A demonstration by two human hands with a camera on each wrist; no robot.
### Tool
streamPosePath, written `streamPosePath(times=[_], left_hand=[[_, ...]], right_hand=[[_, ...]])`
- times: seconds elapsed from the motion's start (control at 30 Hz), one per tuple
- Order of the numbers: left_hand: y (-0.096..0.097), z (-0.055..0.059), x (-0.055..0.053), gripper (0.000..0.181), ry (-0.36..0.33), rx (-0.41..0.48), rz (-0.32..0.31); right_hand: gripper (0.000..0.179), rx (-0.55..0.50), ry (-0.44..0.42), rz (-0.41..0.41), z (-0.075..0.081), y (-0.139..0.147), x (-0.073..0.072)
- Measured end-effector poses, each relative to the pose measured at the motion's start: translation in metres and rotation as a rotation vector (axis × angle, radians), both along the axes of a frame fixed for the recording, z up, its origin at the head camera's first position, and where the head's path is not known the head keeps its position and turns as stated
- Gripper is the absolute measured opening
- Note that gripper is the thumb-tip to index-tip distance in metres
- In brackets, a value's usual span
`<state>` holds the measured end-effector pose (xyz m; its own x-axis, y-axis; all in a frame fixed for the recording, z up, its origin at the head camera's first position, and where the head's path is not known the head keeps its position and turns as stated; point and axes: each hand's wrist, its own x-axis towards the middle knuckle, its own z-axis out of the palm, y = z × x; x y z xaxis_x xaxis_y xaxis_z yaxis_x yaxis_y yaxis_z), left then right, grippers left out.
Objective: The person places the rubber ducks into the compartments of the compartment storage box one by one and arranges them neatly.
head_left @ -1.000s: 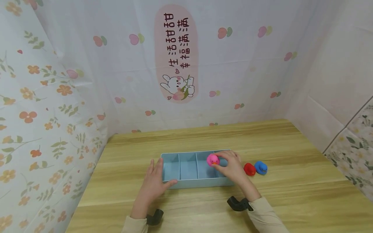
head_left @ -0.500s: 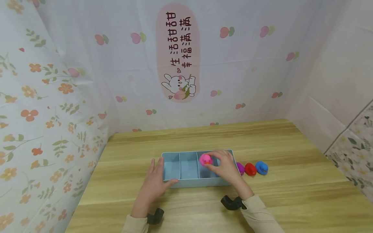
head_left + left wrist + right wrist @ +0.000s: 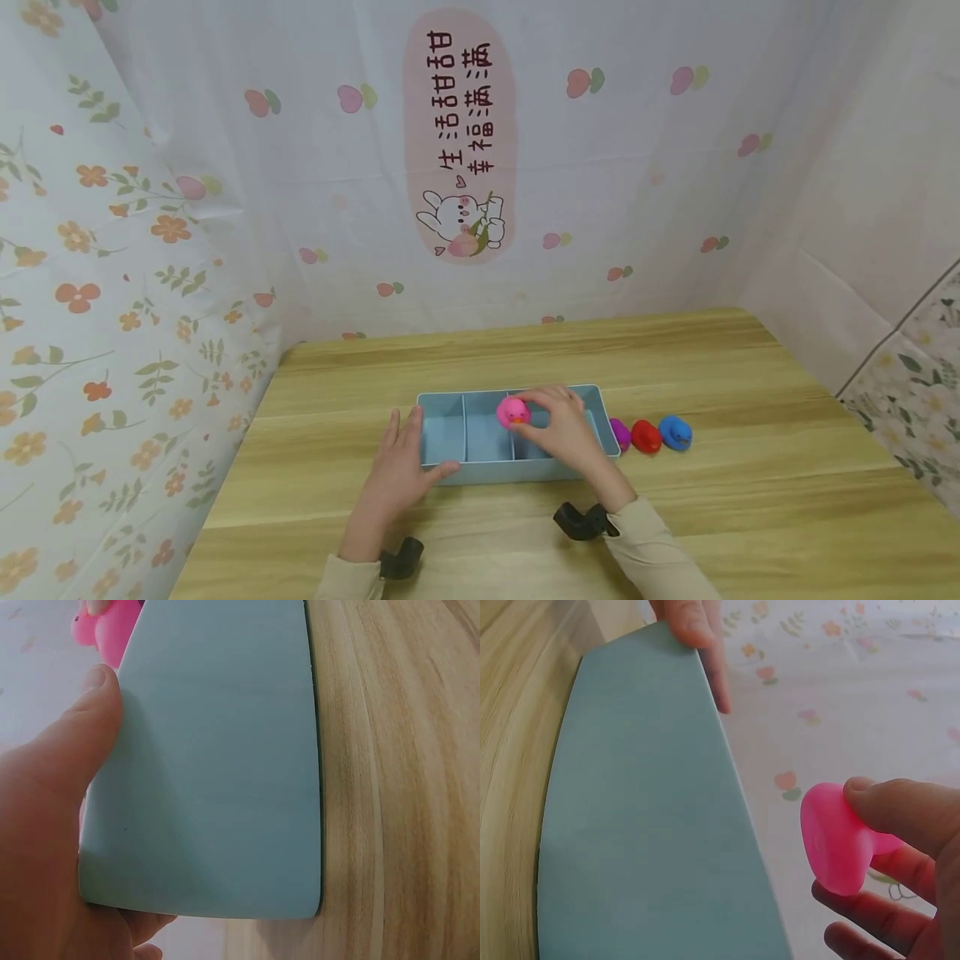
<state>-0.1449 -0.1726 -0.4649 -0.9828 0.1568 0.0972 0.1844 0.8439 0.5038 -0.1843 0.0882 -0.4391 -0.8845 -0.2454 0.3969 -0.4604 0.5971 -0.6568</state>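
Observation:
A pale blue divided box point(image 3: 480, 472) sits on the table. My left hand point(image 3: 397, 467) rests against its left end, fingers stretched along the side and thumb on the front rim; the left wrist view shows this thumb point(image 3: 94, 712) at the edge. My right hand point(image 3: 566, 429) pinches a pink rubber duck point(image 3: 513, 412) between thumb and fingers. The duck is held over the box, near the divider between the second and third compartments from the left. In the right wrist view, the duck point(image 3: 836, 840) is apart from the box wall point(image 3: 645, 810). My right hand covers part of the right compartments.
Right of the box, a red rubber duck point(image 3: 646, 437) and a blue rubber duck point(image 3: 676, 433) stand on the wooden table point(image 3: 750, 500). A purple toy point(image 3: 619, 434) is partly hidden by the box's right end. Patterned cloth point(image 3: 330, 167) hangs behind and beside the table.
My right hand has moved left over the box with the pink duck, from the third compartment toward the second. The purple toy has come into view. My left hand stays at the box's left end.

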Motion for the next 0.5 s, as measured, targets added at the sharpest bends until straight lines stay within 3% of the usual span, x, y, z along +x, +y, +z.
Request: streamPosePath(times=[0.5], left_hand=[[-0.001, -0.002, 0.0, 0.11, 0.015, 0.003, 0.001]], right_hand=[[0.035, -0.002, 0.028, 0.05, 0.003, -0.024, 0.001]])
